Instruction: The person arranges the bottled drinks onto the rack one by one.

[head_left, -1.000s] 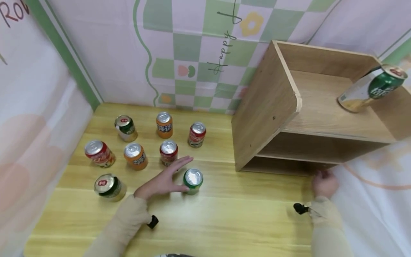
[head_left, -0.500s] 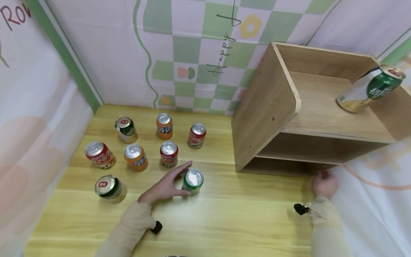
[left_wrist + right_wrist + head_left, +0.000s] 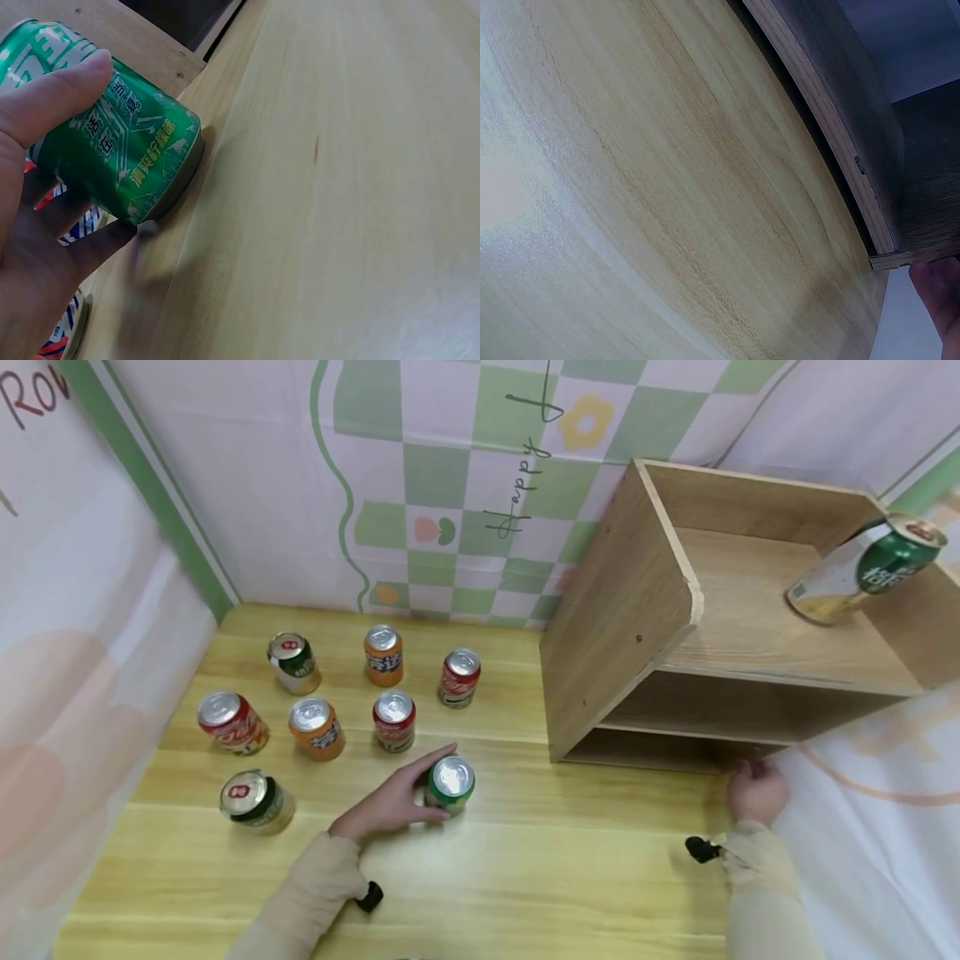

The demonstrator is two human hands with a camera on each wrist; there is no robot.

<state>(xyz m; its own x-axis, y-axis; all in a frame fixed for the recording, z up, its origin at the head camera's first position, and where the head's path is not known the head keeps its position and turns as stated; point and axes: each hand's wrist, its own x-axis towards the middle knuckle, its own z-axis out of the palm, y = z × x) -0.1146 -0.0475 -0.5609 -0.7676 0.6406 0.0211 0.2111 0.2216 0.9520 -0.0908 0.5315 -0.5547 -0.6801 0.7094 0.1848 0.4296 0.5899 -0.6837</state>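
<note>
A green soda can with a silver lid stands upright on the wooden table. Reaching in from its left, my left hand grips it between thumb and fingers. The left wrist view shows the thumb across the printed side of the can, with the other fingers partly hidden behind it. Over at the right, my right hand holds the lower front corner of the wooden shelf. In the right wrist view a fingertip presses against the panel's edge, and the remaining fingers are out of sight.
Left of the green can stand red cans, orange cans and green-and-gold cans. A taller white-and-green can stands on the shelf's top board. Printed cloth hangs behind the table.
My left hand has moved right and its thumb and fingers have closed around the green can. The can and my right hand have stayed in place.
</note>
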